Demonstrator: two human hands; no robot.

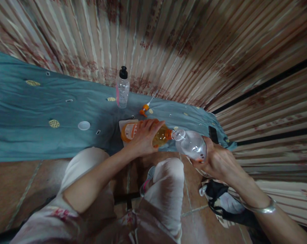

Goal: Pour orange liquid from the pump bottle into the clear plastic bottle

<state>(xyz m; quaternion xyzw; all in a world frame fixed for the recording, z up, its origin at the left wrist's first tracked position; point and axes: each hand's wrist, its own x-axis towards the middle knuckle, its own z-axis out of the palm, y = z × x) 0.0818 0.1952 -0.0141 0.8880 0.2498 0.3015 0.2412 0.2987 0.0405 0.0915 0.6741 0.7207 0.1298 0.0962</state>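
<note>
Left hand (145,136) around amber bottle (161,135)

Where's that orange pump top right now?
In the head camera's view, the orange pump top lies near the middle on the blue-green cloth, right of the black-capped bottle and just beyond the left hand.

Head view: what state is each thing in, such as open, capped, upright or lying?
Orange bottle: open, tipped toward the clear bottle, held in the left hand; flow unclear.
Clear bottle: open, tilted, held in the right hand.
Black-capped bottle: upright, cap on.
Orange pump top: off any bottle, lying on the cloth.
White disc: lying flat.
Cloth: spread, wrinkled.
</note>
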